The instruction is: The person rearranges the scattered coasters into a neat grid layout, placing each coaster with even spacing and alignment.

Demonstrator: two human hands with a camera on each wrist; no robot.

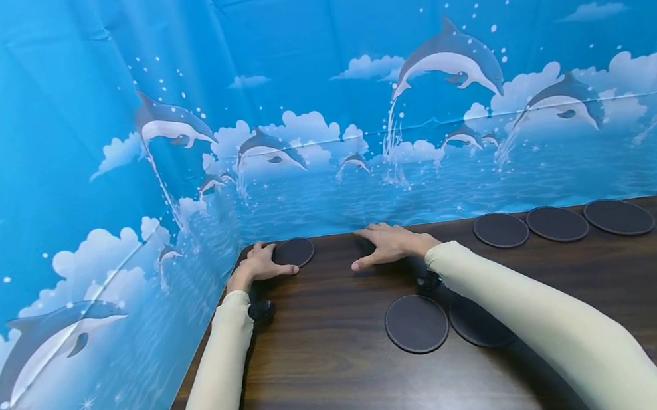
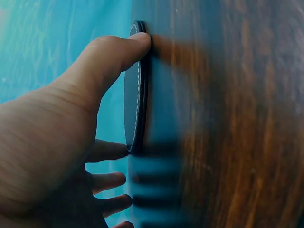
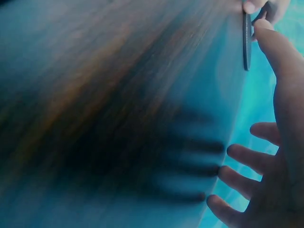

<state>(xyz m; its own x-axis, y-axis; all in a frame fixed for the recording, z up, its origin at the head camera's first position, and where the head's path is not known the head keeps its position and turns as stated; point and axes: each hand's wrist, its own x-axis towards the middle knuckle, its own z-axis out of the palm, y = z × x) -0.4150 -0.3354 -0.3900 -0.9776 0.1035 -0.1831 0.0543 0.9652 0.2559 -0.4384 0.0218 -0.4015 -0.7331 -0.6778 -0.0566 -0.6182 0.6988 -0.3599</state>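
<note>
At the far left corner of the table lies a round dark coaster (image 1: pixel 296 252) with pale stitching along its rim. My left hand (image 1: pixel 258 266) spans this coaster from its left side. In the left wrist view the thumb (image 2: pixel 121 52) rests on one edge and the index fingertip meets the opposite edge, while the other fingers spread past it. To the right, over the back of the table, my right hand (image 1: pixel 393 243) hovers with its fingers spread and nothing in it. The right wrist view shows its fingers (image 3: pixel 247 159) apart, by the table's back edge.
Two more round coasters lie mid-table, one coaster (image 1: pixel 416 324) in full view and another coaster (image 1: pixel 478 323) partly under the right forearm. Three coasters (image 1: pixel 558 224) line the back right edge. A blue dolphin-print curtain (image 1: pixel 305 100) hangs behind and left of the table (image 1: pixel 335 378).
</note>
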